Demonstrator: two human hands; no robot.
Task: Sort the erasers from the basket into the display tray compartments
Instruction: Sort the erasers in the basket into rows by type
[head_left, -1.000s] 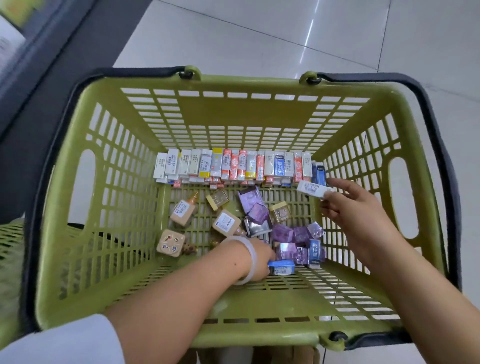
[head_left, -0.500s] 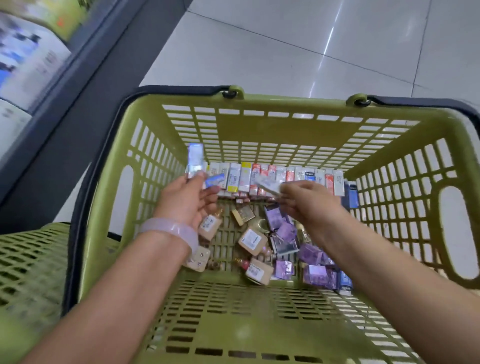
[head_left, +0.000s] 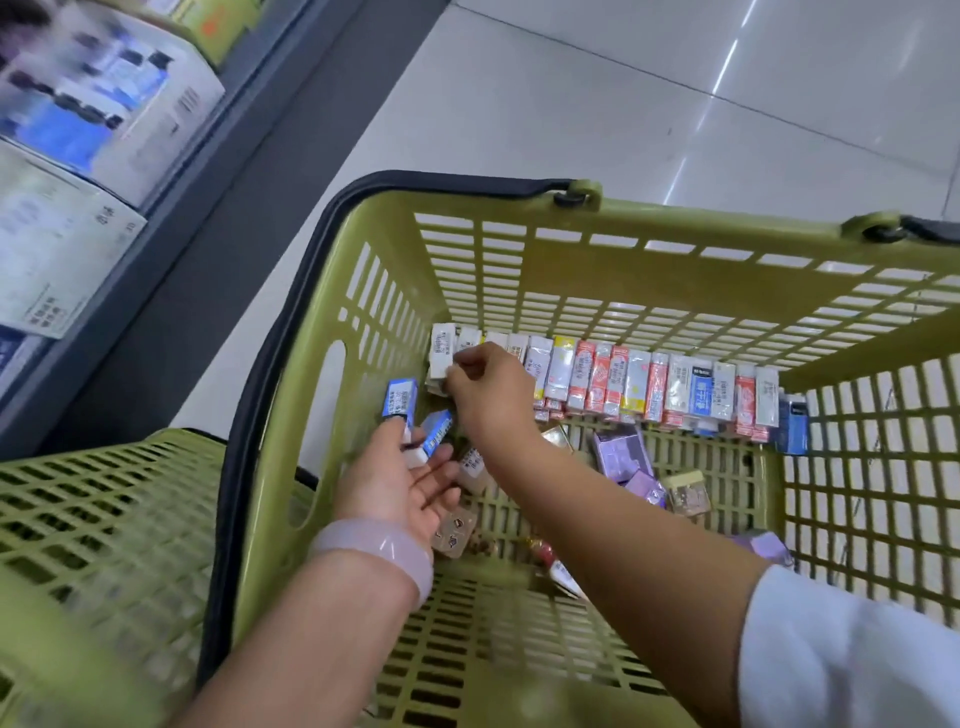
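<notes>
Pale floor tiles surround a green basket (head_left: 519, 249); inside, the left hand (head_left: 402, 480) lies palm-up, thumb pinning blue erasers (head_left: 413, 418), while the right hand (head_left: 488, 395) pinches a white eraser (head_left: 441, 351) at the standing row (head_left: 649, 384) against the far wall

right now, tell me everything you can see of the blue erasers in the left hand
Two blue erasers with white printed labels and white ends sit in the left hand, low against the green basket's left wall. One stands upright under the thumb; the other tilts across the fingers. The sleeves look like paper. The print is too blurred to read.
</notes>
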